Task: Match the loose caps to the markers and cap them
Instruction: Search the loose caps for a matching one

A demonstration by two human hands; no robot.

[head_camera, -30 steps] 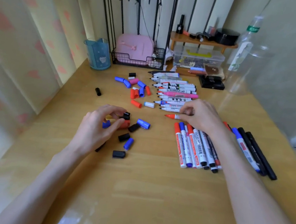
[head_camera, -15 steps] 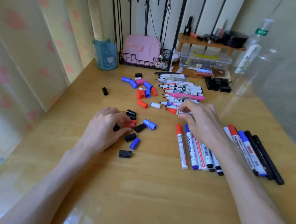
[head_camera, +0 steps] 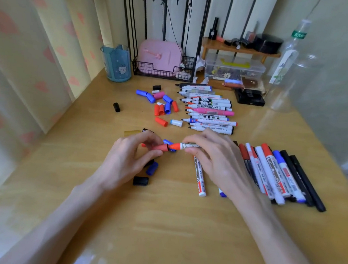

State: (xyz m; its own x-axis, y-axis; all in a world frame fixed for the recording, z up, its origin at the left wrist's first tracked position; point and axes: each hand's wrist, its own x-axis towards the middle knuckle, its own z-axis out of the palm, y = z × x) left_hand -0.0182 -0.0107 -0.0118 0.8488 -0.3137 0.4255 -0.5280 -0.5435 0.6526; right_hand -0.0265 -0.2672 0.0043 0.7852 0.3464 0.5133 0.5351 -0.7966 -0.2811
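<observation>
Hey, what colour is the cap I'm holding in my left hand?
Red. The cap pinched by the left hand meets the red-tipped marker; head view.

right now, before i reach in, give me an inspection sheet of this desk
surface: wooden desk, glossy, with light reflections near the front edge.
job's things: red cap meets the tip of the red marker, not seated; uncapped markers in a row behind; capped markers at right; loose caps left of the row, a few more by the left hand.
clutter: blue cup, pink box in a wire basket, clear box, bottle, all at the back.
grippers: left hand pinches the red cap; right hand holds the red marker.
cables: thin cords hang from the rack, away from the hands.
surroundings: heart-print curtain at left.
</observation>
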